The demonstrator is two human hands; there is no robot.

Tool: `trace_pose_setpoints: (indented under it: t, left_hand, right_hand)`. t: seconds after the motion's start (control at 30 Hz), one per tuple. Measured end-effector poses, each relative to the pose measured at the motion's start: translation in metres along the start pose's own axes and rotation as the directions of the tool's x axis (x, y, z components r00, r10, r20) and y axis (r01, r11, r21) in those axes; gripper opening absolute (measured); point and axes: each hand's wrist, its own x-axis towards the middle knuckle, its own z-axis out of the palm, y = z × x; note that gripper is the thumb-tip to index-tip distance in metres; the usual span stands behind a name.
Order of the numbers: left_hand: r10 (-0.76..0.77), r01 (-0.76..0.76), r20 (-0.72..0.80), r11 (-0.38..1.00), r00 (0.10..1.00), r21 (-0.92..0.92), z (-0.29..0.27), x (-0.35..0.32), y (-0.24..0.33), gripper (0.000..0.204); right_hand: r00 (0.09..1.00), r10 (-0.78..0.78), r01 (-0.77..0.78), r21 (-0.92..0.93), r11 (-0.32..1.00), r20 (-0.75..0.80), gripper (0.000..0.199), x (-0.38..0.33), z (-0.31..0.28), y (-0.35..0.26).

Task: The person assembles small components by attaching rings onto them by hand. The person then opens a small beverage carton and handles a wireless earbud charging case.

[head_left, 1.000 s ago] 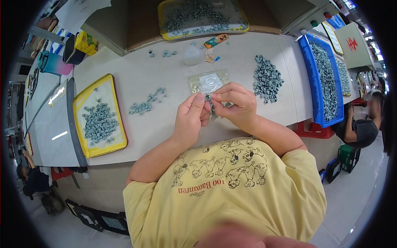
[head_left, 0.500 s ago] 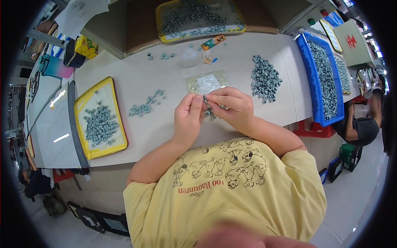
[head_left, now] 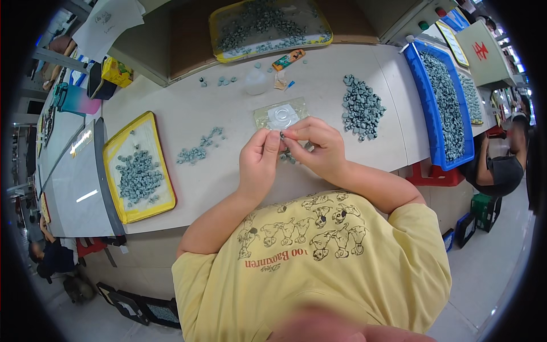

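My left hand (head_left: 258,160) and my right hand (head_left: 320,147) meet above the table, fingertips pinched together. Between them is a small dark grey-green piece (head_left: 282,135), gripped from both sides and mostly covered by the fingers. A few similar grey-green pieces (head_left: 289,158) lie just below the fingertips, partly hidden by my right hand. Directly beyond my hands, a clear plastic packet with a white round-marked pad (head_left: 282,115) lies flat. Left of my hands, a loose scatter of small grey-green pieces (head_left: 194,154) spreads over the table; a denser pile (head_left: 363,108) sits to the right.
A yellow-rimmed tray (head_left: 168,176) of pieces stands at left, another yellow-rimmed tray (head_left: 268,51) on the far shelf. A blue bin (head_left: 425,108) full of pieces borders the right. An orange-green packet (head_left: 289,59) lies toward the back. A person in dark clothing (head_left: 494,174) sits at far right.
The view has shifted slightly, so the table things appear a little further left. My right fingers have bent slightly at the small piece; both hands stay together.
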Motion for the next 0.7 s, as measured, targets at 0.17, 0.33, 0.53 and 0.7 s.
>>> trace_pose_setpoints:
  t: [0.17,0.33,0.53,0.7]
  left_hand:
    - [-0.31,0.275,0.115,0.928,0.944,0.25,-0.002,0.006,0.003,0.036]
    - [-0.3,0.211,0.17,0.89,0.939,0.403,0.0,0.002,-0.003,0.04]
    - [-0.309,0.297,0.079,0.945,0.948,0.137,-0.005,0.004,0.003,0.039]
    - [-0.436,0.443,0.086,0.865,0.896,-0.236,-0.011,0.012,0.009,0.027]
  right_hand:
    - [0.986,0.133,-0.094,-0.336,0.937,0.096,0.022,0.034,-0.037,0.014]
    - [0.992,0.095,0.006,-0.767,0.642,0.087,0.025,0.058,-0.088,0.062]
    - [0.982,0.143,0.04,-0.882,0.469,0.12,0.03,0.048,-0.095,0.09]
    - [0.966,0.213,0.011,-0.847,0.531,0.147,0.03,0.031,-0.087,0.073]
